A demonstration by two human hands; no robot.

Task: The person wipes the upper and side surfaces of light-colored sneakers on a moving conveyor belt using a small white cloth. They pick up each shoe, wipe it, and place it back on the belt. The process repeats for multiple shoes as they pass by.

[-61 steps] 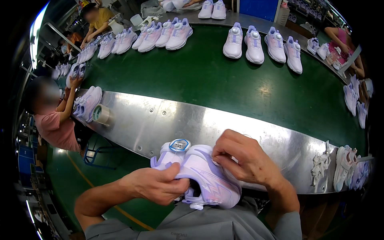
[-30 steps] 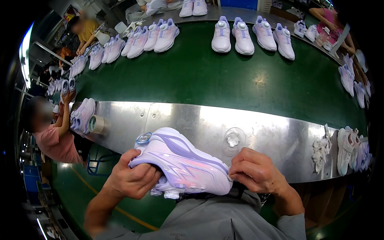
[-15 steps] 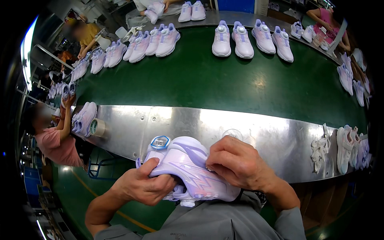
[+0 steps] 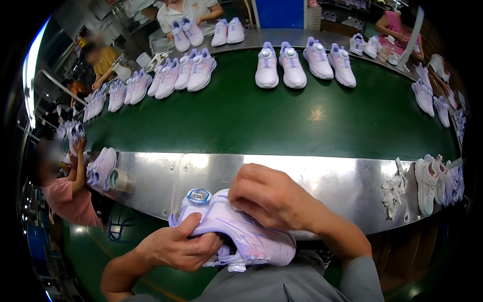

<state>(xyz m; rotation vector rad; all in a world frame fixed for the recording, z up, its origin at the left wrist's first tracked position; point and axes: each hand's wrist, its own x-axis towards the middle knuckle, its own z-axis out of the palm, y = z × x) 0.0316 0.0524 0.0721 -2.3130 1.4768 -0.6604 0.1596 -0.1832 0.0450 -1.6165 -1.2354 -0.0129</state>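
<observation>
A person holds a white and lilac shoe [image 4: 259,239] above their lap, just at the near edge of a metal surface [image 4: 216,168]. The shoe is tilted, toe toward the right, its opening toward the left hand [image 4: 183,247]. That hand grips the collar, thumb outside and fingers tucked into the opening. The right hand [image 4: 266,196] is curled over the far side of the shoe; its fingertips are hidden, so whether it pinches anything cannot be told. A tag with a blue border [image 4: 199,196] shows just beyond the collar. Judging by its look, the shoe is largely made: upper and sole are joined and a round dial [image 4: 236,268] is fitted. Work on it seems partway, as it is not yet set down; what remains is unclear. A tape roll [image 4: 118,179] sits to the left; beyond, 4 similar shoes [image 4: 294,68] stand grouped on a green surface [image 4: 241,123].
</observation>
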